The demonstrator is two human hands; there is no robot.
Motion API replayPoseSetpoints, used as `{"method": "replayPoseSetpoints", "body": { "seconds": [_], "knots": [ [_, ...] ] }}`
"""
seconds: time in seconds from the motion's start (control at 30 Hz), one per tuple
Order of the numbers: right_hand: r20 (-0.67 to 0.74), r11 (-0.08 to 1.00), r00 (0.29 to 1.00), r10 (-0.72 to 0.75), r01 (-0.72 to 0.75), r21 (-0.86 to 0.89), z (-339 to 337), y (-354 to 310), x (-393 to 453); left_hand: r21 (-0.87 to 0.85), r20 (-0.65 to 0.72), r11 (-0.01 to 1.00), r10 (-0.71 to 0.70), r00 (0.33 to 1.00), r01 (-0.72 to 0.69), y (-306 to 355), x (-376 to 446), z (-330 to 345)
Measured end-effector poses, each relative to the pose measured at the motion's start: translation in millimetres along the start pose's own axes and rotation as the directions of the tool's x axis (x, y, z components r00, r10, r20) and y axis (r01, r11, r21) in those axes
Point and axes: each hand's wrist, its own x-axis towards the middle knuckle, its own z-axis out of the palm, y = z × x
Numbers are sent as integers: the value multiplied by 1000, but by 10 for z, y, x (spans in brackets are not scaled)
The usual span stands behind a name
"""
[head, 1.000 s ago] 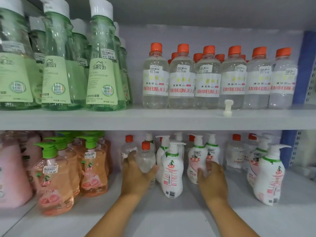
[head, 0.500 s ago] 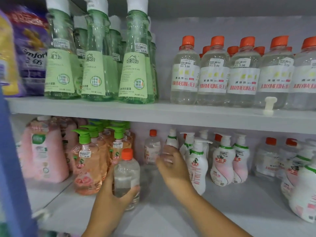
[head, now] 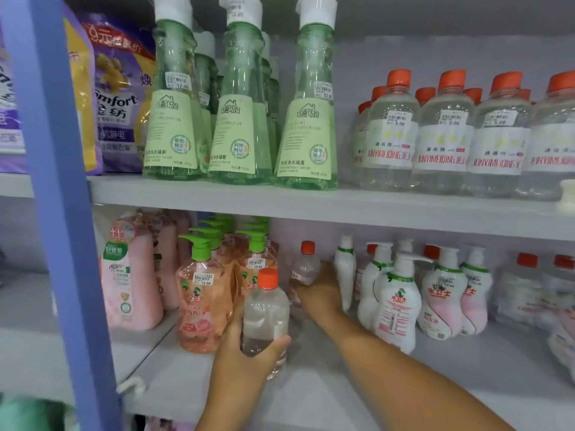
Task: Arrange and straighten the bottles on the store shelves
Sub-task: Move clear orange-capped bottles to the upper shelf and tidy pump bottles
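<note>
Left hand (head: 245,353) grips a clear bottle with an orange cap (head: 265,315) at the front of the lower shelf (head: 311,396), thumb curled round its lower right side, the bottle upright and just at 3 o'clock of the front peach pump bottle (head: 202,303). At 1 o'clock from it, deeper in the shelf, the right hand (head: 320,290) reaches to a second clear orange-capped bottle (head: 305,269); its fingers lie against that bottle's lower part, but whether they curl round it cannot be told, since the hand hides the contact and the frame is blurred there. At 3 o'clock of the right hand stands a group of white pump bottles (head: 398,303) with pink lower halves, the nearest one touching or nearly touching the hand. At 9 o'clock of the peach bottles, which carry green pumps, stand pink detergent bottles (head: 130,275). On the upper shelf (head: 311,203), at 12 o'clock of the hands, are tall green bottles with white caps (head: 239,119); at 3 o'clock of these, a row of clear bottles with orange caps (head: 441,135); at 9 o'clock, purple softener bags (head: 121,98). A blue upright post (head: 59,197) crosses the left of the view.
</note>
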Motion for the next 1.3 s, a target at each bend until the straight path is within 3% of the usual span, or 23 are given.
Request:
{"method": "replayPoseSetpoints", "body": {
  "seconds": [0.07,0.27,0.37,0.63,0.77,0.97,1.03,1.13,1.3],
  "knots": [
    [44,992,998,-44,38,117,-202,63,-230,1,-9,1000,-4,1000,4,15,-23,-6],
    [201,977,979,-28,-15,212,-1076,399,-904,67,14,998,-3,1000,2,34,-91,-5],
    [197,970,979,-60,10,242,-1343,528,-1196,150,54,989,4,999,-12,66,-164,98],
    [106,967,994,2,-29,254,-1777,674,-1413,119,143,992,-49,988,32,249,-476,548],
    [103,940,993,-60,22,342,-2311,654,-1688,96,129,995,10,992,-23,677,-862,740],
    [140,901,963,-229,155,404,-3566,395,-2074,-43,98,984,179,979,-176,1897,-1474,1358],
    [104,882,954,-282,215,420,-4102,247,-2069,-90,138,972,227,964,-216,2386,-1597,1637],
    [-58,842,935,-351,342,417,-4905,14,-1904,-110,196,937,347,917,-331,2988,-1668,2098],
    [-246,846,877,-413,470,254,-5763,-160,-1238,-100,141,894,447,883,-437,3504,-1366,2885]
  ]
}}
